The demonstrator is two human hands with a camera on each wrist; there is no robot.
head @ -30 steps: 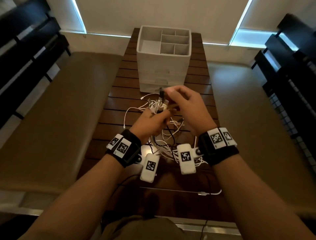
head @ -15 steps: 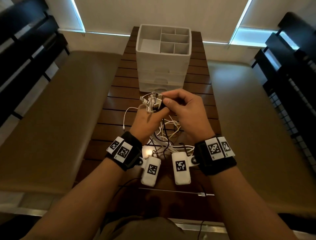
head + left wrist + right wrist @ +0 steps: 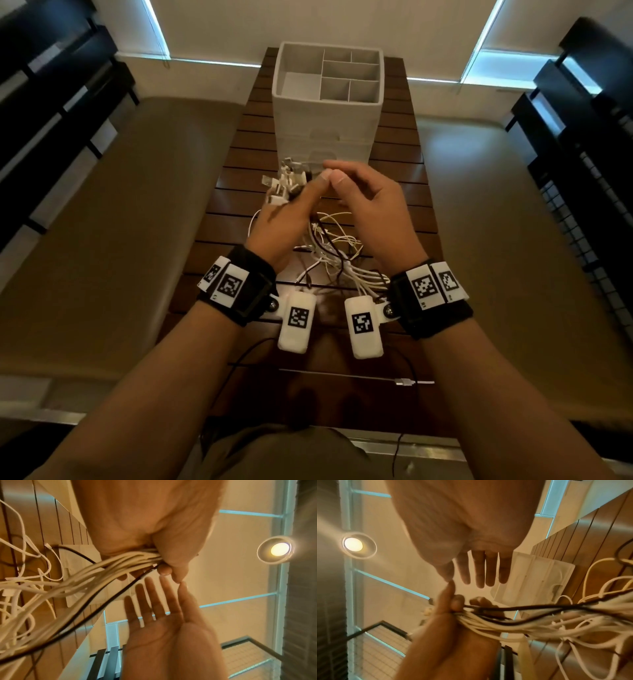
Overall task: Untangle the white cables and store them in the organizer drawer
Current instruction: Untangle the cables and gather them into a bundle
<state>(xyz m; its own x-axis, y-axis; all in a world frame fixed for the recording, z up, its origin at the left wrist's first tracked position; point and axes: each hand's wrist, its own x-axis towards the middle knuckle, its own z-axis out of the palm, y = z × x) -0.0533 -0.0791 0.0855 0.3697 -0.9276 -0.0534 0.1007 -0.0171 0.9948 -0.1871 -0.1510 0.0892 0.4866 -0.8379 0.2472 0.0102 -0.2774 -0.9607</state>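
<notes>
My left hand [image 3: 291, 205] grips a bunch of white cables [image 3: 337, 246] just below their connectors [image 3: 284, 183], with one black cable [image 3: 109, 599] among them. The rest of the tangle hangs down to the slatted wooden table [image 3: 236, 164]. Held beside it, my right hand [image 3: 359, 202] has straight fingers and holds nothing; its thumb tip meets my left thumb tip. In the right wrist view the bunch [image 3: 522, 623] runs out of my left fist [image 3: 453, 605]. The white organizer [image 3: 325, 113] stands just beyond my hands, its drawers closed.
One more thin cable with a white connector [image 3: 406, 381] lies straight across the table near its front edge. The organizer's top tray [image 3: 349, 68] has several open compartments. Padded benches [image 3: 102, 205] flank the narrow table on both sides.
My right hand was pinching a dark connector at the top of the bunch; it has let go and spread its fingers. My left hand has kept its grip, with the connectors now slightly higher.
</notes>
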